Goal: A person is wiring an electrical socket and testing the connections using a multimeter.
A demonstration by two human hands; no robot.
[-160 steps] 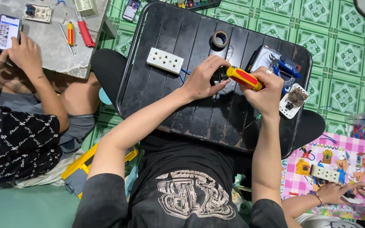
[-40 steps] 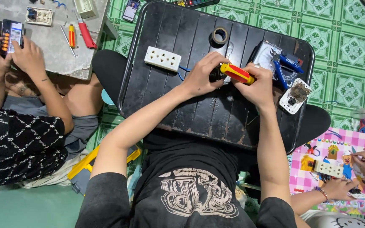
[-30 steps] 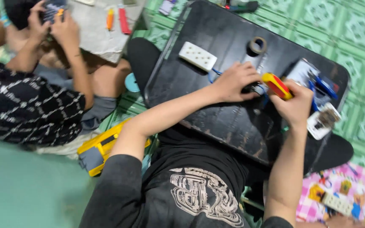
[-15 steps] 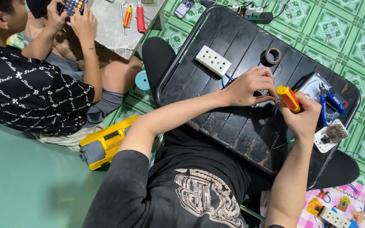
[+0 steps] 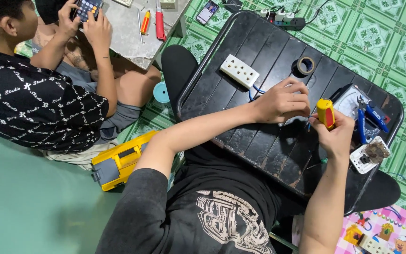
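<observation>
Tilted upright now, the yellow screwdriver [image 5: 325, 113] sits gripped in the right hand [image 5: 337, 134]; left hand [image 5: 283, 101] curls over something hidden.

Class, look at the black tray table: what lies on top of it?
On the black tray table: a white socket plate, tape roll, blue pliers. The left hand covers a small part.

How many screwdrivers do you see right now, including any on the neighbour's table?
3: a yellow-and-red one gripped in the right hand over the black table; an orange one and a red one on the grey table. Others may be hidden.
</observation>
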